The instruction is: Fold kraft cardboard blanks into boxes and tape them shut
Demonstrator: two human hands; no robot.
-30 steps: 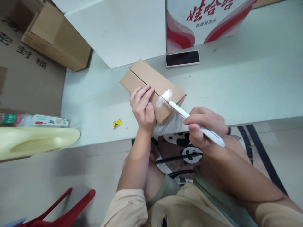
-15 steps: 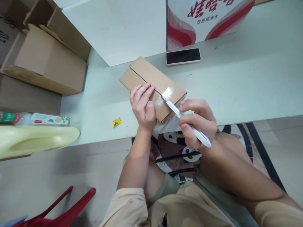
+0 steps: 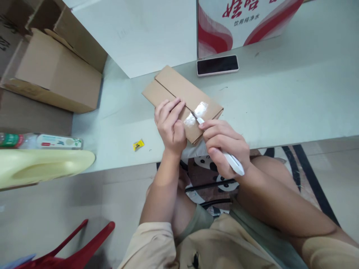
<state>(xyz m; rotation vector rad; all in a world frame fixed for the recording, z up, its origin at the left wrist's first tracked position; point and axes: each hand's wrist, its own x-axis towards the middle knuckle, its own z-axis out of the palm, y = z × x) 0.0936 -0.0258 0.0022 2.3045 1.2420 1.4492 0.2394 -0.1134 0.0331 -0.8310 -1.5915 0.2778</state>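
A small flat cardboard box (image 3: 185, 86) lies at a slant near the table's front edge. A strip of clear shiny tape (image 3: 201, 108) crosses its seam close to the near right end. My left hand (image 3: 171, 125) grips the box from the near left side, fingers over the top. In my right hand (image 3: 226, 145) is a white utility knife (image 3: 235, 164), its blade touching the seam at the tape. The fingers wrap the handle and hide its middle.
Behind the box are a phone (image 3: 217, 65), a white box (image 3: 151, 37) and a red-and-white carton (image 3: 241, 26). A yellow wrapped packet (image 3: 138, 145) lies left. Cardboard boxes (image 3: 56, 71), a bottle (image 3: 12, 140) and a pale yellow object (image 3: 56, 166) line the left side.
My right hand has moved a little left and closer to the box, its fingers now nearer the blade. The left hand and the box have barely shifted.
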